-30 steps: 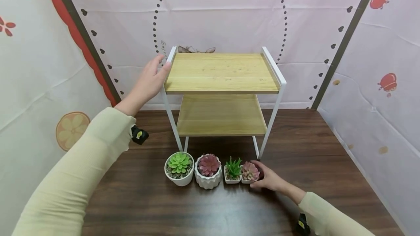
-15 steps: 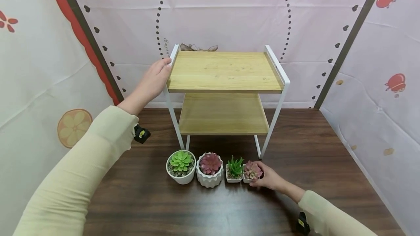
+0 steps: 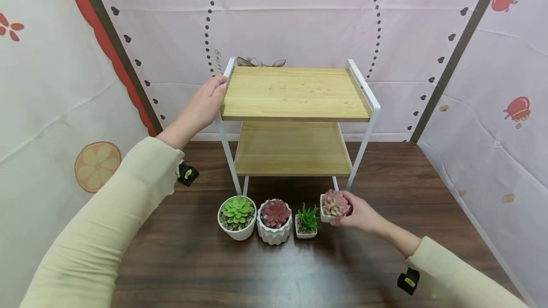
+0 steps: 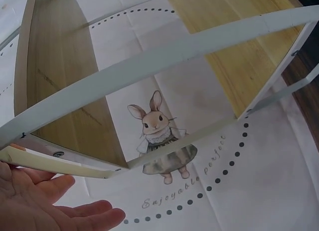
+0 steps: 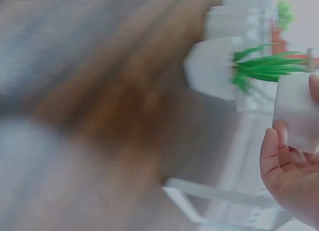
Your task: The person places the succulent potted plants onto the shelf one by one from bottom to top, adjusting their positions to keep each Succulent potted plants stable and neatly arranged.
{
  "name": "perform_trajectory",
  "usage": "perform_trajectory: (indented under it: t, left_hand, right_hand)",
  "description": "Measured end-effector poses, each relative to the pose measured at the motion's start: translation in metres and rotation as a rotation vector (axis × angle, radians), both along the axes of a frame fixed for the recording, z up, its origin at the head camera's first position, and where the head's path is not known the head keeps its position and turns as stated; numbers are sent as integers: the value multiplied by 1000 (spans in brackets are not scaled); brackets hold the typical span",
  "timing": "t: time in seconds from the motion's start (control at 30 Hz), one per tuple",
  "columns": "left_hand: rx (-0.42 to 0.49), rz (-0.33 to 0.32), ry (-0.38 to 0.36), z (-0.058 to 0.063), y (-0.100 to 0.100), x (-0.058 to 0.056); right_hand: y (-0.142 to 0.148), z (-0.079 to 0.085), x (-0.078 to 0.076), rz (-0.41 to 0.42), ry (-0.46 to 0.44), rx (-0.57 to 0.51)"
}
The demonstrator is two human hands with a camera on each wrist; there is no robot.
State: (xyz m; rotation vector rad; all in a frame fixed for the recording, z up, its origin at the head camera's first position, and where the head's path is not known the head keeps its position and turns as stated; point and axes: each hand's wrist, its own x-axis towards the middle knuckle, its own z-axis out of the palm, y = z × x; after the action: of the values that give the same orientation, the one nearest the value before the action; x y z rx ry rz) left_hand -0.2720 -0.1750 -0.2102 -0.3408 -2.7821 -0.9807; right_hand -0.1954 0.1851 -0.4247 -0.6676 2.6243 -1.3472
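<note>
Carefully hold the pink plant [image 3: 334, 203] level, lower right, clamped in your right hand [image 3: 359, 213] (left hand [image 3: 206, 103] unclenched, at the rack [image 3: 295, 94]).

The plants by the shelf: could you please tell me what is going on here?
A person's right hand holds the pink succulent in its white pot, seemingly lifted off the table. The left hand is at the left rail of the shelf. The green rosette, dark red succulent and spiky green plant stand in a row on the table.
</note>
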Motion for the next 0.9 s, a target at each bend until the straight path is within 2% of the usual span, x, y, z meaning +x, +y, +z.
perform_trajectory:
  t: [0.23, 0.4, 0.57, 0.73, 0.9]
  left_hand:
    - [-6, 8, -9, 1, 0, 2]
    - [-3, 1, -13, 2, 1, 2]
    - [-5, 2, -20, 0, 1, 0]
    - [-6, 7, -17, 0, 0, -1]
    - [-8, 15, -11, 0, 0, -1]
  right_hand:
    - [-29, 52, -19, -21, 30, -4]
    - [-61, 76, -39, -12, 38, 24]
    - [-95, 84, -60, 3, -3, -1]
    - [-131, 83, -79, -4, -76, -35]
    - [-159, 84, -88, -21, -127, -7]
